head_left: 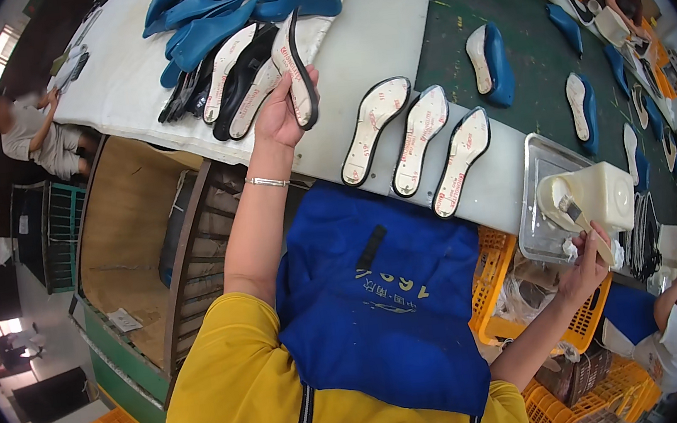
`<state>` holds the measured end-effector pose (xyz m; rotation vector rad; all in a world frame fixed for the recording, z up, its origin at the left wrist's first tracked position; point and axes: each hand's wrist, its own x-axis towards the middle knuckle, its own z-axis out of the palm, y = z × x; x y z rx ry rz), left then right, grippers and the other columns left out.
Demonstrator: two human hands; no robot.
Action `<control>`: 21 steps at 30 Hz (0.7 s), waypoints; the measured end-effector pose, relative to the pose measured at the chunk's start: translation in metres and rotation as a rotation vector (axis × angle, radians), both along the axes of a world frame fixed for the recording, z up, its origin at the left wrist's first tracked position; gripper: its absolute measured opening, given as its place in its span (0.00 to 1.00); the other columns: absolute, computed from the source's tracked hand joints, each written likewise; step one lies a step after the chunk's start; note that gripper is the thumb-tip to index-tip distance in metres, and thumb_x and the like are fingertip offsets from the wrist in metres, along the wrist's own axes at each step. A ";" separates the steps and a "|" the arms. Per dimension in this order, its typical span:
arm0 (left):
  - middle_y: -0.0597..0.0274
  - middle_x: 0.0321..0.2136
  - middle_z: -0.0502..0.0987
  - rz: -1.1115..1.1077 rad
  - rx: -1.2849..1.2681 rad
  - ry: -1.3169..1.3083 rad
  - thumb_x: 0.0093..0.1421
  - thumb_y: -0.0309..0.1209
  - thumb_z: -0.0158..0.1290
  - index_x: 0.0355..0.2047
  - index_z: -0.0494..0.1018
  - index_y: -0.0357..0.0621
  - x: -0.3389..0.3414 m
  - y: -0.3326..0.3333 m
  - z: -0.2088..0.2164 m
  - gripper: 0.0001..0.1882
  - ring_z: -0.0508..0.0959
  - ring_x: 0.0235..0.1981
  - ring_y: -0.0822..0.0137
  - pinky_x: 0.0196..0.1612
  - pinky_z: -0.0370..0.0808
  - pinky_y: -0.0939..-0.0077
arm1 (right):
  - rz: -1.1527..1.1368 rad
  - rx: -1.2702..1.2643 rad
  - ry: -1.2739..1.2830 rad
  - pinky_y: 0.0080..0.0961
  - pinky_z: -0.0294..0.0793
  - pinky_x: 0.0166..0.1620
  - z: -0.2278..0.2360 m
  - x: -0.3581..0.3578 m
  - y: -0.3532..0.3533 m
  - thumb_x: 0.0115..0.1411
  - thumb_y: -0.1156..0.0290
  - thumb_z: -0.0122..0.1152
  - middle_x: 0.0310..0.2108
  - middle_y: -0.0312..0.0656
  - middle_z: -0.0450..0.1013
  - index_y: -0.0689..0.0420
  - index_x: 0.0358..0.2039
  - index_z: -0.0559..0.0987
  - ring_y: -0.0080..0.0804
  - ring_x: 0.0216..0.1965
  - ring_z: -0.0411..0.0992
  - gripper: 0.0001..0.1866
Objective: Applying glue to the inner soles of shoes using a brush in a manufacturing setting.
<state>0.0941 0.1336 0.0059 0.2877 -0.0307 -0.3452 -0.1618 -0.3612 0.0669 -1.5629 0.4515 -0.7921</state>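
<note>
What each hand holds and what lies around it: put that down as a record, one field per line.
Left hand: holds up a white-faced, black-edged shoe sole
Right hand: grips a flat brush with a pale handle
Brush tip: at the opening of an off-white plastic tub
Under the tub: clear plastic tray
On the white tabletop: row of three similar soles
Far left of table: heap of blue shoe lasts

Your head camera (wide fisheye) looks down from above and behind your left hand (283, 117) and right hand (585, 265), fairly near.
</note>
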 end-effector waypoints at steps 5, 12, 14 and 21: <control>0.60 0.37 0.78 -0.079 -0.213 0.223 0.68 0.36 0.48 0.43 0.72 0.40 -0.018 -0.032 -0.005 0.12 0.80 0.37 0.66 0.36 0.79 0.73 | -0.079 -0.211 0.048 0.15 0.68 0.38 0.007 0.002 0.000 0.66 0.70 0.54 0.31 0.38 0.74 0.66 0.45 0.77 0.18 0.30 0.68 0.13; 0.62 0.34 0.76 -0.155 -0.352 0.202 0.68 0.32 0.45 0.44 0.67 0.37 -0.028 -0.068 -0.007 0.11 0.80 0.34 0.70 0.34 0.78 0.76 | -0.183 -0.232 -0.017 0.17 0.65 0.34 0.006 -0.009 -0.003 0.66 0.69 0.54 0.29 0.35 0.71 0.66 0.39 0.77 0.18 0.28 0.64 0.12; 0.64 0.32 0.76 -0.155 -0.222 0.186 0.66 0.36 0.51 0.41 0.71 0.42 -0.023 -0.066 -0.016 0.11 0.80 0.33 0.72 0.31 0.79 0.77 | -0.235 -0.281 0.073 0.18 0.66 0.34 0.002 -0.010 -0.010 0.65 0.68 0.55 0.30 0.35 0.72 0.64 0.40 0.77 0.19 0.28 0.65 0.12; 0.43 0.48 0.76 -0.097 0.406 -0.135 0.72 0.39 0.36 0.58 0.63 0.40 -0.080 -0.108 0.029 0.21 0.82 0.38 0.59 0.37 0.83 0.71 | -0.225 -0.408 0.184 0.23 0.72 0.37 -0.042 0.040 -0.044 0.63 0.66 0.58 0.29 0.38 0.75 0.61 0.37 0.78 0.23 0.31 0.71 0.10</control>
